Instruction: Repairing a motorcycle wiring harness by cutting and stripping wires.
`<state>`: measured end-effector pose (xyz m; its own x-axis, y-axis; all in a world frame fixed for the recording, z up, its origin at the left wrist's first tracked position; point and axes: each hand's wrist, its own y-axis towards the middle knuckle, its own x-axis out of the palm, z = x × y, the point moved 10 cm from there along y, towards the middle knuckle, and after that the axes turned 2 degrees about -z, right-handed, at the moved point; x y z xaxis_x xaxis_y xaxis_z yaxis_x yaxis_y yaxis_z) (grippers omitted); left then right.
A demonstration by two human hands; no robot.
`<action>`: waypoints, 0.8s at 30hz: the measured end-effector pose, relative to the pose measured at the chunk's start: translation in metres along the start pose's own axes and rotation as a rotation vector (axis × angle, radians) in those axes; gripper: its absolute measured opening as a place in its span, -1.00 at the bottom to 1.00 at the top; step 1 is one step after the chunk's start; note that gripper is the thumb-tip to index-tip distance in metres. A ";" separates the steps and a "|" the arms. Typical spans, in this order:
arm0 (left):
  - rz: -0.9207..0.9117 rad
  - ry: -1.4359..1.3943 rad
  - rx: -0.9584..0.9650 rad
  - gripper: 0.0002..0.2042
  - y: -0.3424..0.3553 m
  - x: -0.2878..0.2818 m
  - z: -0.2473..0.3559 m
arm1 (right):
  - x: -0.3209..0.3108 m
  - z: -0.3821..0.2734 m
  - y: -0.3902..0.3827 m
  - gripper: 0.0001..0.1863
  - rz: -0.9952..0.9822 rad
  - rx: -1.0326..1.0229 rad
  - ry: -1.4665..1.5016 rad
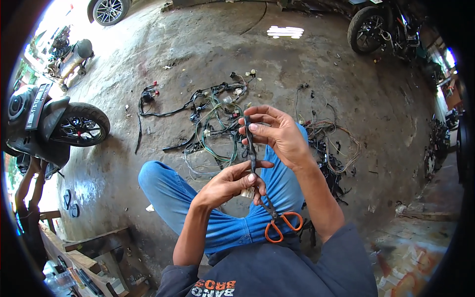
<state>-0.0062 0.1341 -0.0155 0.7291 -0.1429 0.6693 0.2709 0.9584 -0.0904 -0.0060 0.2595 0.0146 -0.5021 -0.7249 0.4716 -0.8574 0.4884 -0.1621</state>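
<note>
A black taped wiring harness (251, 148) runs upright between my hands, above my lap. My right hand (282, 138) closes on its upper end with thumb and fingers. Lower down, my left hand (228, 187) grips the harness between thumb and fingers. A pair of scissors (273, 215) with orange handles is at my lap, just below my left fingers. Its blade tips run up behind those fingers, and I cannot tell whether they touch the hand. More harness with black, green and white wires (217, 111) is spread over the floor beyond my knees.
Loose tan and black wires (341, 143) lie to my right. A motorbike wheel (81, 124) stands at left, with another person's arms (30, 185) beside the bike. Another motorbike (368, 29) is at the far right. Sandals (71, 204) and a wooden bench (94, 242) are at left.
</note>
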 end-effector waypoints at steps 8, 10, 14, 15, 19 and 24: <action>0.198 -0.279 0.219 -0.45 -0.008 -0.023 0.011 | 0.010 -0.038 -0.076 -0.63 0.281 -0.258 -0.764; 0.298 -0.295 0.331 -0.45 -0.012 -0.038 0.020 | 0.004 -0.017 -0.108 -0.69 0.194 -0.095 -0.925; 0.425 -0.293 0.350 -0.40 -0.005 -0.042 0.019 | -0.023 0.073 -0.196 -0.62 0.006 0.277 -1.369; 0.460 -0.290 0.356 -0.39 -0.004 -0.041 0.019 | -0.022 0.085 -0.213 -0.52 0.008 0.300 -1.382; 0.411 -0.332 0.422 -0.42 -0.001 -0.044 0.017 | -0.013 0.105 -0.240 -0.26 0.122 0.407 -1.378; 0.498 -0.334 0.410 -0.51 0.001 -0.049 0.015 | -0.031 0.125 -0.246 -0.24 0.195 0.338 -1.341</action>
<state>-0.0512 0.1455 -0.0377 0.4563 0.3548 0.8160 -0.3485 0.9151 -0.2030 0.2061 0.1013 -0.0681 -0.1742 -0.6601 -0.7307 -0.6506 0.6342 -0.4178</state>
